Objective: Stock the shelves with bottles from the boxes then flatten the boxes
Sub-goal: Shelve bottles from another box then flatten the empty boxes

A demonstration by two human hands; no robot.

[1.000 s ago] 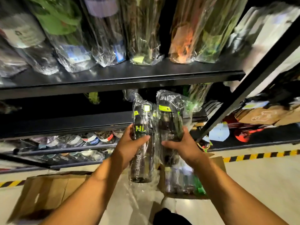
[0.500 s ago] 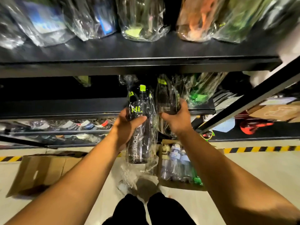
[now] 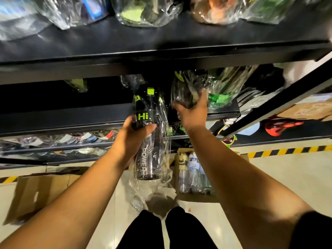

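Nearest the camera, the person's legs [image 3: 161, 230] in dark trousers are standing on a pale floor [image 3: 287, 177], with a loose plastic sleeve [image 3: 143, 194] lying just in front of them. On the floor to the left an emptied-looking cardboard box [image 3: 41, 193] is lying open and not yet flattened. To the right an open box [image 3: 195, 199] is holding several clear bottles [image 3: 192, 169], so unpacking seems to be well short of finished. Above the boxes, the left hand [image 3: 133, 135] is gripping a dark bottle [image 3: 148, 141] marked "Hi." in green, fingers [image 3: 129, 122] and thumb clamped round its middle, and is holding it upright in its clear wrap in front of the middle shelf [image 3: 71, 115]. The right hand [image 3: 193, 114] is reaching further in, its fingers curling round a wrapped bottle [image 3: 186, 90] at that shelf's front edge beside green wrapped goods [image 3: 221, 92]. Whether its base is resting on the board I cannot tell. The upper shelf [image 3: 161, 44] is already carrying a row of wrapped bottles [image 3: 143, 11], and a lower shelf [image 3: 53, 147] is showing more stock, blurred. I judge that stocking is under way, with both boxes waiting to be flattened. Yellow-and-black striped tape [image 3: 287, 151] is running along the floor under the black racking.
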